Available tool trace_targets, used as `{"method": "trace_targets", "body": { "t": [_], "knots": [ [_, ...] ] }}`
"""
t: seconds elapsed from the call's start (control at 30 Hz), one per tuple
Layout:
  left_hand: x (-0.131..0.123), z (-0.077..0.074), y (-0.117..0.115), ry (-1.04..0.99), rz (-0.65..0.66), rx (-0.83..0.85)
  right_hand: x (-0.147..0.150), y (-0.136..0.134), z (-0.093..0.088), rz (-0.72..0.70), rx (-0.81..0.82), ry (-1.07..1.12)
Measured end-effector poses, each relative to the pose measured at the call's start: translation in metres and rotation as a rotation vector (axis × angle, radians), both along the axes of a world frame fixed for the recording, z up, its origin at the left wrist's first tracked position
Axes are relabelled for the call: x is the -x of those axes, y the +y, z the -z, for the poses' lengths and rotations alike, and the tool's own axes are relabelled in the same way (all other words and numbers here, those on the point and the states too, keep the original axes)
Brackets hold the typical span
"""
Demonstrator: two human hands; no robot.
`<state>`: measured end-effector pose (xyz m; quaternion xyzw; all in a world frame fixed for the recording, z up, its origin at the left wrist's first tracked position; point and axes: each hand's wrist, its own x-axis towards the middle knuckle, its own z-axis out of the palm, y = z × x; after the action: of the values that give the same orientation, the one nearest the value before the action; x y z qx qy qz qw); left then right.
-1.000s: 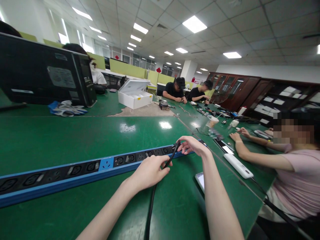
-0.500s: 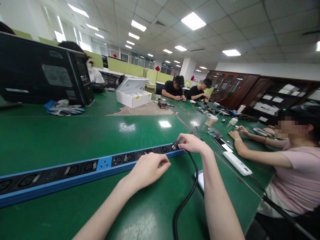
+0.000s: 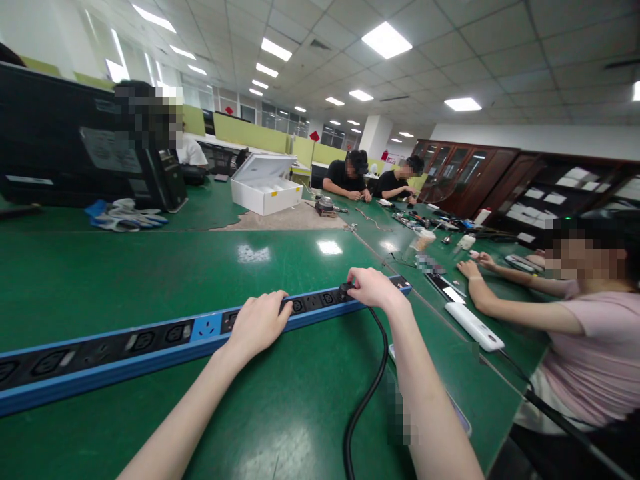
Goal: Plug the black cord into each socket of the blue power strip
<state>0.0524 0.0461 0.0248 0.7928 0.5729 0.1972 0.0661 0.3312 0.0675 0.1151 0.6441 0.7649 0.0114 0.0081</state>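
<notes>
A long blue and black power strip (image 3: pixel 206 328) lies slantwise across the green table, with rows of sockets facing up. My left hand (image 3: pixel 257 323) is closed over the strip near its middle, fingers over the far edge and thumb near a socket. Farther right, my right hand (image 3: pixel 375 290) pinches a black plug (image 3: pixel 345 291) against the strip's top. The plug's prongs are hidden, so I cannot tell how deep it sits. From the plug a black cord (image 3: pixel 383 353) curves down toward the near edge of the view.
A co-worker in a pink shirt (image 3: pixel 595 327) sits at the right, near a white power strip (image 3: pixel 474 327). A phone (image 3: pixel 459 410) lies partly under my right forearm. Behind stand a white box (image 3: pixel 267 197), gloves (image 3: pixel 125 217) and a black computer case (image 3: pixel 75 147).
My left hand has moved left and come down onto the power strip. My right hand has shifted slightly left, and the plug's prongs, visible before, now face down onto the strip.
</notes>
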Motion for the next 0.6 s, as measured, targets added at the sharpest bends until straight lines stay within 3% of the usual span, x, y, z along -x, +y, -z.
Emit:
{"method": "trace_targets", "body": {
  "t": [0.37, 0.6],
  "knots": [
    [0.001, -0.002, -0.002, -0.004, 0.020, -0.024, 0.033, -0.010, 0.001, 0.023, 0.003, -0.116],
    [-0.001, 0.000, -0.001, 0.029, 0.011, -0.024, 0.047, -0.013, 0.005, 0.129, -0.011, -0.164]
  ]
}}
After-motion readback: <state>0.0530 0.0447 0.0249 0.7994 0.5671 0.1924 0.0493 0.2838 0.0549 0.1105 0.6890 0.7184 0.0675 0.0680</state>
